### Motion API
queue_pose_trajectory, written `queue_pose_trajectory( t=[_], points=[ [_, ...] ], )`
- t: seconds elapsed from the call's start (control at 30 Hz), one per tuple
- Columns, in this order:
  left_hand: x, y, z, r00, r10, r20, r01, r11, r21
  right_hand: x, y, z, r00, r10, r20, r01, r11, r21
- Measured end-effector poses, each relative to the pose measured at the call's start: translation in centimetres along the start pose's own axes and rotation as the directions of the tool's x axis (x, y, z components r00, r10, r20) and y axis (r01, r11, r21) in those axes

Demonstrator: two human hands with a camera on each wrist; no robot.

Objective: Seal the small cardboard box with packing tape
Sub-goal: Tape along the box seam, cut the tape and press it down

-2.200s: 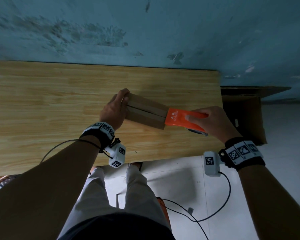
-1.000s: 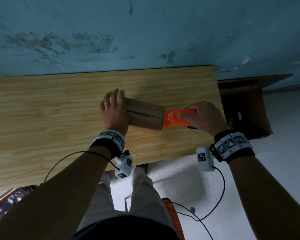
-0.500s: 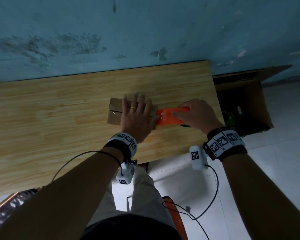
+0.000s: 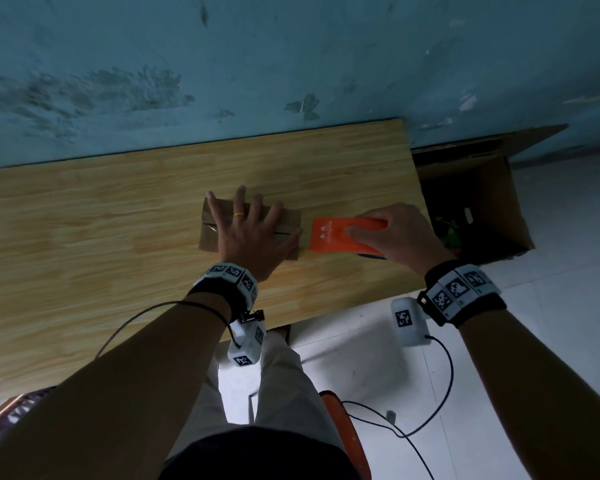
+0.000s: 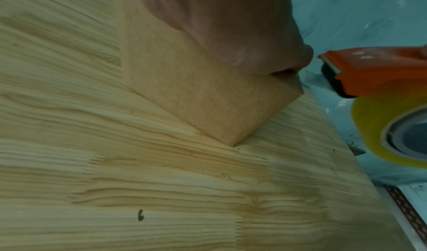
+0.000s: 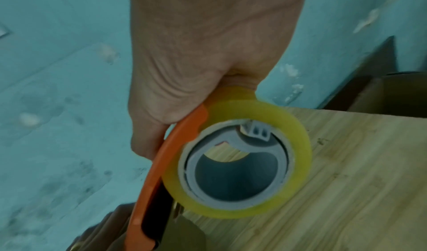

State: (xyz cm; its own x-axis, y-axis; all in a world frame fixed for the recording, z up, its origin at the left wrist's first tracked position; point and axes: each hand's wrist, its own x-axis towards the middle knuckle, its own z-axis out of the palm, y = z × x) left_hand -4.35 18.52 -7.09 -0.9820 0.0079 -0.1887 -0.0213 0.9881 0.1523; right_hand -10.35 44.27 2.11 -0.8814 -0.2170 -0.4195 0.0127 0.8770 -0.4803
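Both hands are engaged at the small cardboard box. The left hand is laid flat on the box top with fingers spread and straight, so that the flaps are pressed down; nothing is gripped by it. The right hand is curled round the orange tape dispenser, in which a yellowish tape roll is carried. The box is seated on the wooden table, near the right end, with its centre seam visible at the left of the palm.

Compared with the frames a second or two earlier, the left hand has been shifted from the far left end of the box onto its top, and the dispenser has been drawn back off the right end; a narrow gap is now seen between its nose and the box edge. Whether tape has been laid along the seam cannot be told. It is judged that a strip is being tensioned or cut, so downward pressure should be maintained.
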Motion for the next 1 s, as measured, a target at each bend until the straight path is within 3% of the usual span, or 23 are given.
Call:
queue_pose_trajectory(
  t=[0.17,0.4,0.6,0.87,0.97,1.0],
  points=[
    [0.0,0.0,0.0,1.000,-0.004,0.009,0.004,1.000,0.004,-0.7,1.6,-1.0,0.998,0.062,-0.015,-0.062,0.998,0.017],
    [0.1,0.3,-0.4,0.999,-0.034,0.035,0.034,0.999,-0.005,0.8,-0.3,2.0,0.999,-0.005,-0.049,-0.007,0.972,-0.233],
    [0.4,1.1,-0.7,0.995,-0.091,0.041,0.091,0.996,-0.001,2.4,-3.0,5.0,0.996,0.036,-0.078,-0.059,0.943,-0.328],
    [0.5,1.7,-0.8,0.994,-0.105,0.024,0.105,0.995,0.002,2.1,-4.6,5.4,0.992,-0.022,-0.125,-0.038,0.888,-0.458],
    [0.4,1.9,-1.1,0.993,-0.111,0.046,0.110,0.994,0.024,1.9,-5.0,7.9,0.994,-0.102,0.027,0.098,0.786,-0.611],
    [0.3,1.7,-1.2,0.992,-0.113,0.059,0.112,0.993,0.028,1.5,-5.1,9.1,0.994,-0.096,0.058,0.112,0.790,-0.603]
  ],
)
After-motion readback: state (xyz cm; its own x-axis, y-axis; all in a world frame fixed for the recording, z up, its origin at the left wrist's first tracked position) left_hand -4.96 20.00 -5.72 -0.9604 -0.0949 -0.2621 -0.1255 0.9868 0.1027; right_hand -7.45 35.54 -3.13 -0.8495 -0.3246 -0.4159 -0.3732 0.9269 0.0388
